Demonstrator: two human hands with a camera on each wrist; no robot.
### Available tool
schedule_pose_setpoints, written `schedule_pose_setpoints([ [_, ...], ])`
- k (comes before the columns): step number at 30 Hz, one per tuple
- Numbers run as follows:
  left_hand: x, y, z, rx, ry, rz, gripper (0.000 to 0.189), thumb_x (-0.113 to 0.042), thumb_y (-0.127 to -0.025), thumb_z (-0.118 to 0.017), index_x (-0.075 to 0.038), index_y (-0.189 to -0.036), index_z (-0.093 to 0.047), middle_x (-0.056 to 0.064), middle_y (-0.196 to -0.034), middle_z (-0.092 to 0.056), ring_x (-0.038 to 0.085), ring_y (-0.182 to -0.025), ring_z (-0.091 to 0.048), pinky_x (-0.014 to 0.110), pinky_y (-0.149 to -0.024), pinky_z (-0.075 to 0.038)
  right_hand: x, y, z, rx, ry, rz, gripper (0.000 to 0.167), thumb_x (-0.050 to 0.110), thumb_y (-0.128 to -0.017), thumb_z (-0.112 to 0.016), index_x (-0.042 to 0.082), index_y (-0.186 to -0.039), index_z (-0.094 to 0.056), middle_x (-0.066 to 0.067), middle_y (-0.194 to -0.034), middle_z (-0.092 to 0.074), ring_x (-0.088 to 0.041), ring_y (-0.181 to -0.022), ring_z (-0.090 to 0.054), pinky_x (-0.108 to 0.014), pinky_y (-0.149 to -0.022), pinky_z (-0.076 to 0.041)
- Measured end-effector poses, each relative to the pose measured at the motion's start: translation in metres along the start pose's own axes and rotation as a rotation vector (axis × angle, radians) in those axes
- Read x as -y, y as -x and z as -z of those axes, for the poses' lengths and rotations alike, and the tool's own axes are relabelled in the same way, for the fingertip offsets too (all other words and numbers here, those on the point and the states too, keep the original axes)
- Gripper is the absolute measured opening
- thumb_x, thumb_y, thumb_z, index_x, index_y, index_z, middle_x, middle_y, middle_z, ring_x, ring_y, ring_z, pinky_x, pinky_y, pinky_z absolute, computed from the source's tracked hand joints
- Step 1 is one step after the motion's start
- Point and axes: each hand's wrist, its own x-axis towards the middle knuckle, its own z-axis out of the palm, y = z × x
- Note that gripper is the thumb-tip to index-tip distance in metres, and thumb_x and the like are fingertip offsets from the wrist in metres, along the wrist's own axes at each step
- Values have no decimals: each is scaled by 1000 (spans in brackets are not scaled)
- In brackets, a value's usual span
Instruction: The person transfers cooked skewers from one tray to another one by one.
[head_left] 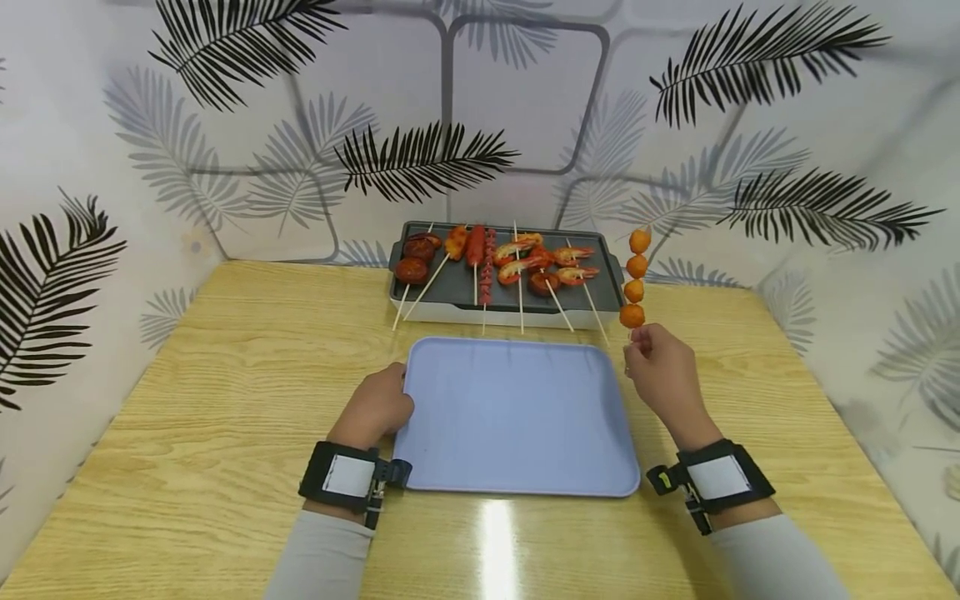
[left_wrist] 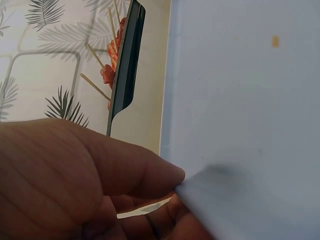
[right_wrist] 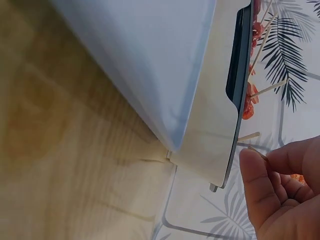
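Observation:
My left hand (head_left: 378, 406) grips the left edge of a pale blue tray (head_left: 517, 417). In the left wrist view the thumb (left_wrist: 155, 172) lies on top of the tray's corner (left_wrist: 240, 110), with fingers curled underneath. My right hand (head_left: 663, 375) pinches the stick end of a skewer of orange balls (head_left: 637, 267), held upright at the right end of a grill (head_left: 453, 287). The right wrist view shows thumb and forefinger closed on the thin stick (right_wrist: 257, 153); most of the balls fall outside that view.
Behind the tray, the grill carries several skewers: shrimp (head_left: 517, 268), a sausage (head_left: 476, 246), a narrow red piece (head_left: 486, 275) and round brown pieces (head_left: 411, 270). Their sticks jut over its front edge. A leaf-patterned covering (head_left: 390, 92) rises behind the wooden table (head_left: 247, 392).

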Motion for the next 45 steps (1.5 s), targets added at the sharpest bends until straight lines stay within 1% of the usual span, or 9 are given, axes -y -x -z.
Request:
schedule_pose_setpoints([
  [6,1,0,1,8,3,7,52,2,-91,-47,10,-142,-42,29,-129,-57,31,-86,-59,30,-53,-43,-4,16,3,91,-36,-63,14,8,-96,-56,-4,-103,-59,-15,-85,-64,-21,-67,-65,-29,-53,-50],
  [13,1,0,1,6,5,-8,49,2,-91,-47,10,-139,-45,28,-123,-60,30,-83,-59,30,-53,-43,-6,28,9,143,-15,-83,16,8,-95,-55,-5,-105,-59,-15,-85,-65,-20,-67,-63,-29,-52,-49],
  [19,0,0,1,21,8,1,51,1,-92,-47,9,-142,-43,28,-129,-57,31,-89,-59,31,-55,-43,-6,42,12,187,15,-97,16,7,-95,-55,-5,-105,-59,-13,-85,-66,-20,-66,-61,-30,-52,-47],
  [25,0,0,3,19,5,4,51,1,-91,-46,9,-141,-43,27,-126,-59,31,-89,-59,32,-57,-44,-4,54,11,236,19,-105,16,5,-93,-55,-6,-104,-59,-12,-83,-65,-19,-65,-61,-29,-53,-48],
  [30,-1,-1,3,21,-2,-2,52,1,-91,-46,9,-142,-42,28,-128,-58,31,-90,-59,31,-56,-44,-4,62,9,278,19,-115,13,3,-92,-56,-6,-101,-59,-10,-79,-64,-18,-64,-60,-28,-53,-49],
  [36,-2,-1,3,25,18,6,53,3,-90,-47,10,-142,-41,30,-127,-58,30,-82,-60,30,-53,-44,-2,67,9,327,69,-108,10,2,-91,-55,-4,-97,-60,-5,-73,-62,-17,-62,-58,-30,-53,-46],
  [45,-2,1,2,23,26,12,52,2,-91,-48,9,-142,-42,29,-128,-57,31,-85,-60,31,-55,-45,2,74,8,398,68,-131,12,0,-91,-58,-5,-99,-63,-9,-82,-65,-16,-64,-60,-30,-56,-50],
])
